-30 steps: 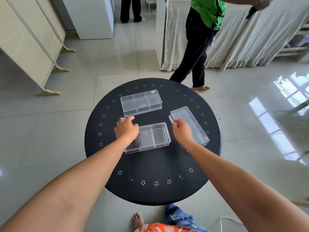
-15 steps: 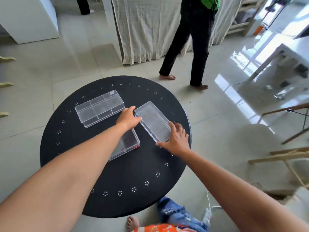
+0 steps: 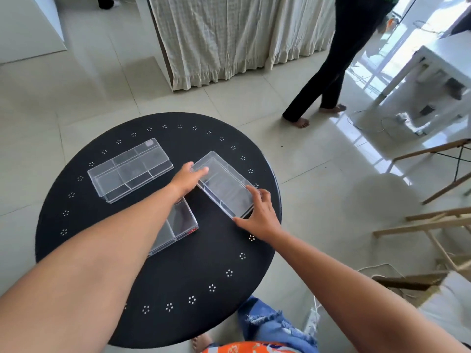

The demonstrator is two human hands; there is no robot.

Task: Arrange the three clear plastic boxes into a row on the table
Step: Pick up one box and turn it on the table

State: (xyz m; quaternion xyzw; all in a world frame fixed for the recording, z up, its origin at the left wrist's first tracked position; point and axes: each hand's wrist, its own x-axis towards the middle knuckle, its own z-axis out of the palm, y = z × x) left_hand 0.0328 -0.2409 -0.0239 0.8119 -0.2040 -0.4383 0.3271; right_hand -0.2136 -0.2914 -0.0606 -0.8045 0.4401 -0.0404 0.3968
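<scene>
right box [image 3: 224, 184] | left hand [image 3: 187, 178] fingers curled on far corner, right hand [image 3: 260, 214] fingers spread gripping near end | likely light, stiff, slippery; hold by ends

Both hands grip the right box [image 3: 224, 184] on the black table [image 3: 178, 276]: left hand [image 3: 187, 178] at its far corner, right hand [image 3: 260, 215] at its near end. Two more boxes lie left: far box [image 3: 130, 170], near box [image 3: 175, 222].

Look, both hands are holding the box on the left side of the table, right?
Not quite. In the head view, the left hand and right hand hold the box on the right side of the table, one at each end. The box on the left sits untouched.
</scene>
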